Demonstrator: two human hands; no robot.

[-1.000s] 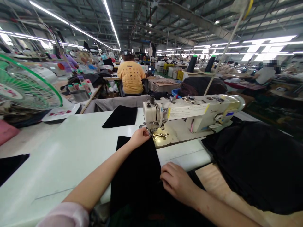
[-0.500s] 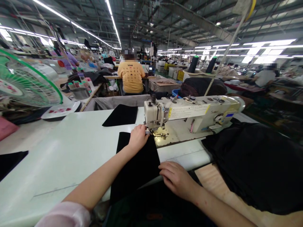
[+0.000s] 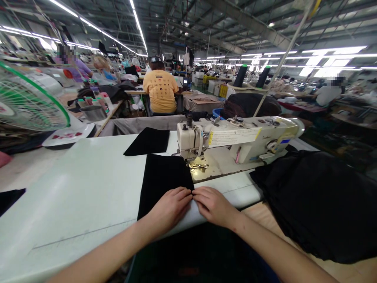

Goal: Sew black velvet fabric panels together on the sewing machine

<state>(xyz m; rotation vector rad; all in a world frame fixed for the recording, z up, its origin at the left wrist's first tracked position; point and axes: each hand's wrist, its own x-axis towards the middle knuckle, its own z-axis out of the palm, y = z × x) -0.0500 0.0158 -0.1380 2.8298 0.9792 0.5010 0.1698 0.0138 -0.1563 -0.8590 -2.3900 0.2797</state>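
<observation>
Currently, black cloth lies flat on table, to left and front of sewing machine, far right corner close by its needle end. L hand and R hand meet at cloth's right edge, in front of machine; fingertips of both drawn together, apparently pinching edge. Cloth looks light, soft, prob. limp; best held by edges, w/ fingertips, approx. flat.
</observation>
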